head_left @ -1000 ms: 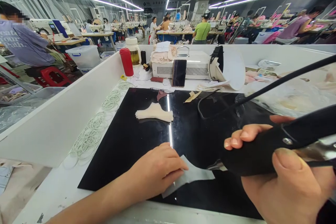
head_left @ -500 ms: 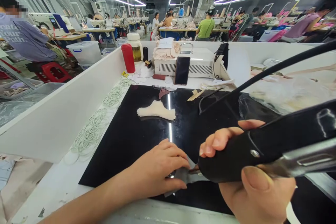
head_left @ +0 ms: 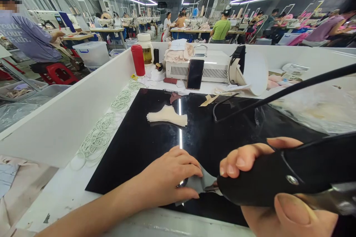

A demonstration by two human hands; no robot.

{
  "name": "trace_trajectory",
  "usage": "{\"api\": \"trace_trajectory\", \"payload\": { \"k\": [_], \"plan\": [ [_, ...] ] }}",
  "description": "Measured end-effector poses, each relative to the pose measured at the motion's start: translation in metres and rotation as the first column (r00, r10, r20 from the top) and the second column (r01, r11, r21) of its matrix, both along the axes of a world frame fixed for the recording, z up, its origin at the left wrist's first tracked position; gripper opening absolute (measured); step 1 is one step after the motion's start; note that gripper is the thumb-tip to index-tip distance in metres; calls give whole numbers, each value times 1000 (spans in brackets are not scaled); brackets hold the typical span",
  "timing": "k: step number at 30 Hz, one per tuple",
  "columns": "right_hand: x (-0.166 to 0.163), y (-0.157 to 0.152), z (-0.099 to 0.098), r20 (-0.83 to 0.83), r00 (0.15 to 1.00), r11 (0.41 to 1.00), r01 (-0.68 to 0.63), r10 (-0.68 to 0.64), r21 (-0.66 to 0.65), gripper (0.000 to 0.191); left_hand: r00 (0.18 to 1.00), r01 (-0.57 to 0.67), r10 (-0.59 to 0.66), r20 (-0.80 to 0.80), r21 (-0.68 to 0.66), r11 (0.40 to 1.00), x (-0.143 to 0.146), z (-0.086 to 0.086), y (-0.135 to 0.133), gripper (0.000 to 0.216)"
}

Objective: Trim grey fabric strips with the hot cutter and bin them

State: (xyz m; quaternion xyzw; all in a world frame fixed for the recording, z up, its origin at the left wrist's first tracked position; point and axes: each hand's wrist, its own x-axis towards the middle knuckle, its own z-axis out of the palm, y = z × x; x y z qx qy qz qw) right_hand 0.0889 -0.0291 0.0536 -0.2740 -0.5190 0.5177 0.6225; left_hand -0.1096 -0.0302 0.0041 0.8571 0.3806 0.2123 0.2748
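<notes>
— Where's the thin grey fabric piece?
— At the near edge of the glossy black mat, pressed flat under the left hand. The right hand clamps the black-handled corded tool, tip at it.
— Advice?
— Fingers clear, fabric taut. A cream fabric stack lies mid-mat.

tool tip: hidden by hands | fabric piece: mostly covered

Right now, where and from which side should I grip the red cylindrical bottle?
Probably around its straight middle, from the front: the red cylindrical bottle stands upright, with the white partition wall at its left and a white-lidded jar close at its right.
</notes>
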Motion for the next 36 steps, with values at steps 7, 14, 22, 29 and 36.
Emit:
{"api": "trace_trajectory", "payload": {
  "k": [7,14,22,29,36],
  "plan": [
    [-4,10,0,-16,994,994,108,-108,24,42,1000,13,-13,8,4,1000,-5,1,0,31],
    [-5,17,5,-71,972,975,224,-224,3,46,995,90,-93,-40,-69,994,-9,2,1,39],
    [-9,4,4,-53,990,991,133,-132,19,45,995,84,-87,-39,-82,993,-8,4,-1,43],
    [-3,-1,-1,19,998,998,60,-60,13,38,995,87,-91,-49,-78,993,-7,6,-1,41],
    [-1,-3,0,4,1000,999,-4,4,-43,46,996,83,-86,-31,-82,993,-7,4,0,44]
  ]
}}
